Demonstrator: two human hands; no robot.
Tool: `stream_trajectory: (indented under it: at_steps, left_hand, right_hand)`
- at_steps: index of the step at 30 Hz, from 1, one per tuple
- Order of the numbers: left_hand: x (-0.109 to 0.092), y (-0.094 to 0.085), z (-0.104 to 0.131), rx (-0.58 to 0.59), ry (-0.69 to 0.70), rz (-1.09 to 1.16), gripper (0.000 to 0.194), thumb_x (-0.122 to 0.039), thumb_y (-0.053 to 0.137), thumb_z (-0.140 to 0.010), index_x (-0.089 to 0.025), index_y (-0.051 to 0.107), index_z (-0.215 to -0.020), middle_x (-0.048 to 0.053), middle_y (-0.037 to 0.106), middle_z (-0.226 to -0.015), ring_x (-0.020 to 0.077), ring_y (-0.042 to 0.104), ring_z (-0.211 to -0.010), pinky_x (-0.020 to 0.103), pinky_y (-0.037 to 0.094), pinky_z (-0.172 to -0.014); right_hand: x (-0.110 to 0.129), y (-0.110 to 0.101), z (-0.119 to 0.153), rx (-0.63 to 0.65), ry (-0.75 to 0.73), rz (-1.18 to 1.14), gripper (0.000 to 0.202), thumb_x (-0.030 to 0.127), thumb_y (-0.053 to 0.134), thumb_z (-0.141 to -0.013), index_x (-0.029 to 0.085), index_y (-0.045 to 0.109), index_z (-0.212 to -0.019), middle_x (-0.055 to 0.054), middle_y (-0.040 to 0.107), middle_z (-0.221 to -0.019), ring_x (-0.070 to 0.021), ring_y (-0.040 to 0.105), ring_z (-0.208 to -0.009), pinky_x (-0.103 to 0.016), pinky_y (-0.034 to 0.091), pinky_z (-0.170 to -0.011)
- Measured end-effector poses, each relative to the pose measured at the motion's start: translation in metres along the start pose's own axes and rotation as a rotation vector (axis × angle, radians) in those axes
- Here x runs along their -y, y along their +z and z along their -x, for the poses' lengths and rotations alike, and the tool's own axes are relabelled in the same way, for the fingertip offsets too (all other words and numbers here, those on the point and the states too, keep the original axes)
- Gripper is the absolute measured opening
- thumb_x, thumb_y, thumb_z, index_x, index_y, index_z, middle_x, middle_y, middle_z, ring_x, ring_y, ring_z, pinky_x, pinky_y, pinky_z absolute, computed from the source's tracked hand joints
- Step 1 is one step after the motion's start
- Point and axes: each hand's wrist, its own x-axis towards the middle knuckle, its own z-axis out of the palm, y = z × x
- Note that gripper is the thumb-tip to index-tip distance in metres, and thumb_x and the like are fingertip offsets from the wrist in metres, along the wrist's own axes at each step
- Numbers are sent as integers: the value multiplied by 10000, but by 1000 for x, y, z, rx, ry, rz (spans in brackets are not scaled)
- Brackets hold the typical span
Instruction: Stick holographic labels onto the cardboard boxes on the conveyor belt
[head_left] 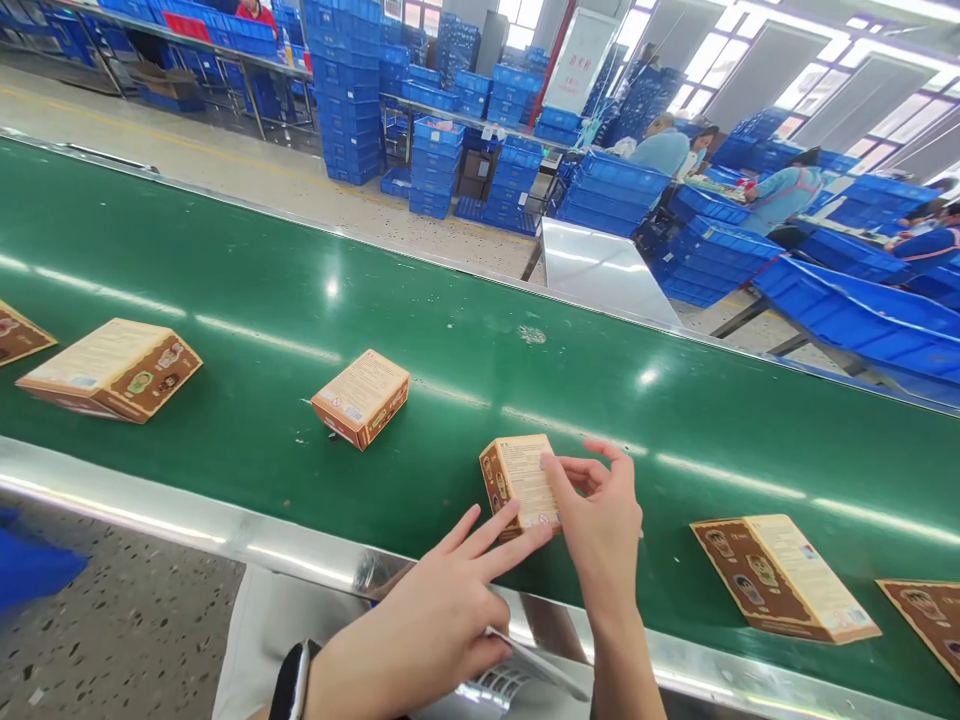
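A small brown-and-cream carton (525, 475) with printed text on its top face lies on a green conveyor belt (435, 310) in front of me. My right hand (600, 515) grips its right edge, thumb on the top face and some fingers raised. From the near side, my left hand (450, 610) reaches in, two fingertips touching the carton's lower edge. Between that hand's thumb and curled fingers is a thin white sheet (540, 665), seen nearly edge-on. A dark-banded watch (292, 680) is on my left wrist.
Similar cartons lie left (364, 395) and right (784, 580) along the belt; some look flattened. The belt has a metal edge (300, 560). Beyond it stand a metal table (600, 270), stacked blue crates (345, 90) and several seated people (784, 195).
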Motion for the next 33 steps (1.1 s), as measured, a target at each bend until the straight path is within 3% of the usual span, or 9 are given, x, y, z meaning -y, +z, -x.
stream_trajectory:
  at_steps: [6,9,10,12,14,17,22,29,33]
  left_hand:
    - [5,1,15,-123,-58,184,76,-127,745,-846,-156,769,-780,104,408,-1596,332,456,-1442,450,315,-1234]
    - [4,-6,25,-198,-331,348,99,-183,705,-872,-175,773,-800,103,787,-1165,263,739,-1058,327,541,-964]
    - [3,-10,27,-203,-427,404,125,-208,682,-885,-182,774,-804,67,826,-962,222,756,-881,280,554,-834]
    - [0,-18,29,-201,-548,507,172,-247,636,-898,-185,766,-803,9,780,-741,165,685,-693,227,496,-676]
    - [-1,-24,30,-197,-574,608,193,-286,604,-899,-181,750,-831,-5,742,-751,145,619,-683,210,436,-623]
    - [1,-28,32,-169,-621,700,198,-340,603,-874,-176,715,-869,-21,662,-716,131,516,-636,212,354,-560]
    - [3,-25,36,-191,-679,735,252,-370,615,-823,-165,676,-690,-43,510,-590,118,377,-581,228,279,-537]
    - [-1,-24,33,-274,-655,699,312,-400,618,-825,-162,680,-634,-40,509,-552,111,333,-551,238,289,-542]
    - [2,-24,33,-290,-646,725,299,-396,616,-820,-159,691,-652,-33,529,-560,114,357,-553,238,293,-537]
  right_hand:
    - [-1,-25,11,-116,-305,195,316,467,567,-902,202,634,-1060,-106,763,-943,-260,718,-824,-309,500,-566]
    - [0,-36,38,145,-516,197,192,400,560,-981,249,671,-1021,-61,753,-997,-231,724,-889,-307,566,-718]
    - [0,-38,47,276,-585,169,166,375,558,-998,260,670,-1038,-49,749,-1008,-220,725,-909,-304,574,-778]
    - [1,-38,60,501,-698,128,141,335,551,-1019,273,657,-1088,-38,742,-1019,-202,724,-923,-287,579,-814]
    - [-1,-37,66,601,-743,147,151,294,529,-1034,275,644,-1130,-34,738,-995,-190,717,-901,-276,589,-780]
    - [-5,-38,61,626,-717,196,181,264,509,-1039,275,625,-1177,-30,728,-939,-190,710,-859,-283,601,-738]
    - [-5,-45,49,659,-739,211,222,248,552,-1009,283,612,-1219,-17,707,-870,-194,709,-822,-285,602,-704]
    - [5,-34,51,407,-1016,247,130,151,551,-984,247,639,-989,-48,738,-982,-224,700,-897,-395,538,-877]
    - [6,-28,49,391,-1086,299,185,113,561,-968,227,655,-1080,-84,738,-1118,-241,697,-992,-417,525,-913]
